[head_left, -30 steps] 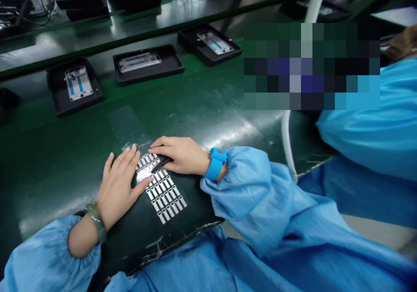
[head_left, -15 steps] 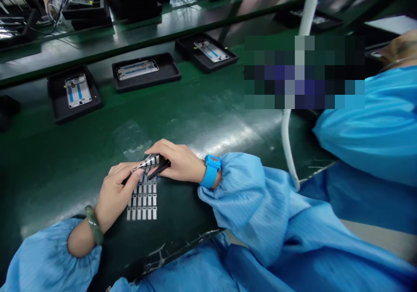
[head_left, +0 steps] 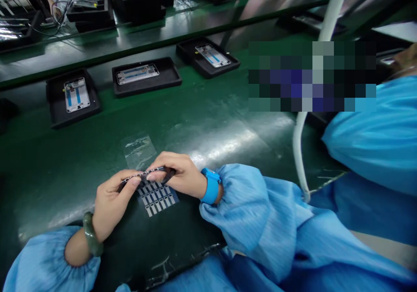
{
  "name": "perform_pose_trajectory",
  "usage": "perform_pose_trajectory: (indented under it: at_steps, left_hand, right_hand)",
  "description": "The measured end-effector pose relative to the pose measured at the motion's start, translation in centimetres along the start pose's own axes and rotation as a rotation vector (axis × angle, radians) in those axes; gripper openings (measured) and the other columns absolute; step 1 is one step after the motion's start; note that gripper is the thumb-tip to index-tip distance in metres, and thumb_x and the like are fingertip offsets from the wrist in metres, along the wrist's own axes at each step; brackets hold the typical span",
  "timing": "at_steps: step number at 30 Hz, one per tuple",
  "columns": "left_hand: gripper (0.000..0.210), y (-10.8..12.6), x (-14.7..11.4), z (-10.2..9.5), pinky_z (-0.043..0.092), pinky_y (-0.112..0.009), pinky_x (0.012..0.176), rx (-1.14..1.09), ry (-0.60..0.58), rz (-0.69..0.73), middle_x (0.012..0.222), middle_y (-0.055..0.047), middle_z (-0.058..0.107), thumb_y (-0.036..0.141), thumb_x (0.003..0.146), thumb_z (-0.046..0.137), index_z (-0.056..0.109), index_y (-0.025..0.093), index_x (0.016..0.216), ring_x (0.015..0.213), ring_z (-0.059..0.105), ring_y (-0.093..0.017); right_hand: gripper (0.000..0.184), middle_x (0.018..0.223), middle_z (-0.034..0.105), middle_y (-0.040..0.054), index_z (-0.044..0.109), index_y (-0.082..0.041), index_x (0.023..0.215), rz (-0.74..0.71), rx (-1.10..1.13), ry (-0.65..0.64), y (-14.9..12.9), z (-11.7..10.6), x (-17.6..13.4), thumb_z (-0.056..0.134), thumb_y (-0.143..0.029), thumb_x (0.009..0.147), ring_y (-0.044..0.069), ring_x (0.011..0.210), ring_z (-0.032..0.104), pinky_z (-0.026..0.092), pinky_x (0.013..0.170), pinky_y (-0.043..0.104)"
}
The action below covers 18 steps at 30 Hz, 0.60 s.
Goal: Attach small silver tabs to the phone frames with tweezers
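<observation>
Both hands pinch a thin dark piece with a silver-flecked edge (head_left: 145, 173), seen nearly edge-on, so its kind is unclear. My left hand (head_left: 114, 196) is closed on its left end, thumb in front. At the right end, my right hand (head_left: 179, 172) grips it with thumb and fingers. A dark stick-like part (head_left: 169, 176) shows at the right palm; whether it belongs to the same piece I cannot tell. Below the fingers is a sheet of small pale labels (head_left: 158, 198) in rows, its upper part hidden. Just beyond the hands lies a clear plastic film (head_left: 140, 150).
Three black trays (head_left: 55, 109), each with a phone frame (head_left: 77, 94), stand along the back of the green bench (head_left: 208, 127). A white cable (head_left: 301, 153) hangs at right beside a co-worker's blue sleeve (head_left: 374, 140). Black bins (head_left: 140, 7) sit on the shelf behind.
The label sheet has turned and now lies slanted, less of it showing. My hands have come closer together, the held piece between them. The plastic film looks flatter and less covered.
</observation>
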<state>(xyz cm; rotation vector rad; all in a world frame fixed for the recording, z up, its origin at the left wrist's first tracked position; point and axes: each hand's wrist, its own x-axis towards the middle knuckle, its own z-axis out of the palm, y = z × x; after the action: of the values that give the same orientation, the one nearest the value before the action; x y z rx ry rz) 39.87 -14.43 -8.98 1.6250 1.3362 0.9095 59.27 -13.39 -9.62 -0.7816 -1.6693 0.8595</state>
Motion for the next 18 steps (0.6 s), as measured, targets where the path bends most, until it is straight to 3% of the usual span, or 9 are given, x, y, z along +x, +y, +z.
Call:
perform_pose_trajectory:
  at_steps: [4,8,14,18]
  left_hand:
    - [0.016,-0.35,0.20,0.08,0.050,-0.017,0.065,-0.114,0.000,-0.070,0.076,0.002,0.070,0.036,0.074,0.067,0.069,0.022,0.081,0.070,0.063,-0.010]
    - [0.017,-0.41,0.47,0.28,0.049,-0.017,0.062,-0.221,-0.045,-0.149,0.075,0.000,0.070,0.034,0.073,0.070,0.069,0.020,0.082,0.067,0.062,-0.010]
    - [0.021,-0.29,0.65,0.42,0.051,-0.021,0.070,-0.338,-0.113,-0.208,0.082,-0.002,0.071,0.033,0.072,0.071,0.070,0.020,0.088,0.074,0.063,-0.013]
    - [0.019,-0.71,0.79,0.44,0.050,-0.022,0.073,-0.363,-0.103,-0.230,0.079,-0.003,0.070,0.032,0.073,0.070,0.071,0.018,0.085,0.075,0.062,-0.013]
  right_hand:
    - [0.016,0.067,0.058,-0.0016,0.063,-0.015,0.072,0.286,0.180,0.021,-0.63,0.45,0.03,0.063,-0.029,0.080,0.007,0.061,0.052,0.042,0.057,0.020]
    - [0.025,0.065,0.053,-0.0032,0.060,-0.015,0.073,0.497,0.286,-0.031,-0.76,0.33,0.23,0.064,-0.039,0.077,0.007,0.061,0.047,0.038,0.057,0.021]
    - [0.029,0.067,0.055,-0.0026,0.061,-0.015,0.074,0.573,0.319,-0.059,-0.44,-0.21,0.30,0.064,-0.045,0.075,0.009,0.064,0.049,0.038,0.061,0.023]
    - [0.034,0.057,0.047,-0.0052,0.056,-0.015,0.063,0.608,0.284,-0.049,-0.39,-0.35,0.07,0.064,-0.046,0.074,0.006,0.055,0.041,0.033,0.052,0.021]
